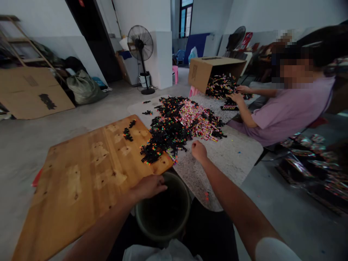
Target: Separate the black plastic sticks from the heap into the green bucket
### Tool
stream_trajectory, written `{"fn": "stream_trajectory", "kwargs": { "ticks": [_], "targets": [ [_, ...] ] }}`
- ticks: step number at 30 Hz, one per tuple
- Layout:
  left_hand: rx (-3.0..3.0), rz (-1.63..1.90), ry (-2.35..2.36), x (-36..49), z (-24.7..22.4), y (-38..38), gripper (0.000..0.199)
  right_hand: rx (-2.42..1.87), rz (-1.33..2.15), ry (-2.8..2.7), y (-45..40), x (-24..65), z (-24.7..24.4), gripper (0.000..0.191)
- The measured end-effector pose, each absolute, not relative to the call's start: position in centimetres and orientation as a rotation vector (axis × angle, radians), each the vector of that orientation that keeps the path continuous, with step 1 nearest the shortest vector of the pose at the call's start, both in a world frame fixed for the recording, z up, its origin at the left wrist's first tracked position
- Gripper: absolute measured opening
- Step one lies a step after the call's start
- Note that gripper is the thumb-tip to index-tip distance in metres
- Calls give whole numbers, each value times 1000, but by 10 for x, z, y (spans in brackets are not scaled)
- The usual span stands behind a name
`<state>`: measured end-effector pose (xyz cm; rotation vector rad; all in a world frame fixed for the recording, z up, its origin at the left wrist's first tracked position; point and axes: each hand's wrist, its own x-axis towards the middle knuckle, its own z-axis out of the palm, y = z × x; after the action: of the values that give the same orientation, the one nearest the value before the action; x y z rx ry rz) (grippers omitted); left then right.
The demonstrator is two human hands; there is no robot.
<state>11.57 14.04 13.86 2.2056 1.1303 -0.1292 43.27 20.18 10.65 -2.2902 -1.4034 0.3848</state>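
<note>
My left hand (pixel 152 186) is over the rim of a dark round bucket (pixel 163 210) between my knees, beside the wooden board; its fingers are close together, and whatever they may hold is too small to see. Above the grey speckled table (pixel 231 159), my right hand (pixel 199 150) is closed, just in front of a big heap. Small black pieces with orange and green dots (pixel 170 132) make up the left part of that heap, and pink-and-white pieces (pixel 198 117) lie on its right. A few black pieces (pixel 127 134) rest apart on the wooden board (pixel 89 174).
Across the table at the right, a person in a pink shirt (pixel 293 112) handles pieces near a tipped cardboard box (pixel 199 74). Filled clear packages (pixel 299 165) lie at the lower right. A standing fan (pixel 140 43) and a large carton (pixel 32 92) are farther back.
</note>
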Motion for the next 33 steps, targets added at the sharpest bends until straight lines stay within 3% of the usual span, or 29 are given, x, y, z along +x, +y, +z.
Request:
{"fn": "stream_trajectory", "kwargs": {
  "ticks": [4,8,15,21,33],
  "targets": [
    [2284,212,1291,138,155,177,29,-2375,357,-1322,249,454,107,36],
    [2470,315,1187,168,147,208,25,-2401,354,-1316,279,455,98,41],
    [2773,173,1064,247,109,256,36,-2392,417,-1355,293,453,75,50],
    [2860,-130,1147,287,109,278,40,-2325,503,-1448,282,475,70,35],
    [2989,50,955,294,98,278,29,-2263,465,-1209,301,479,70,46]
  ]
}}
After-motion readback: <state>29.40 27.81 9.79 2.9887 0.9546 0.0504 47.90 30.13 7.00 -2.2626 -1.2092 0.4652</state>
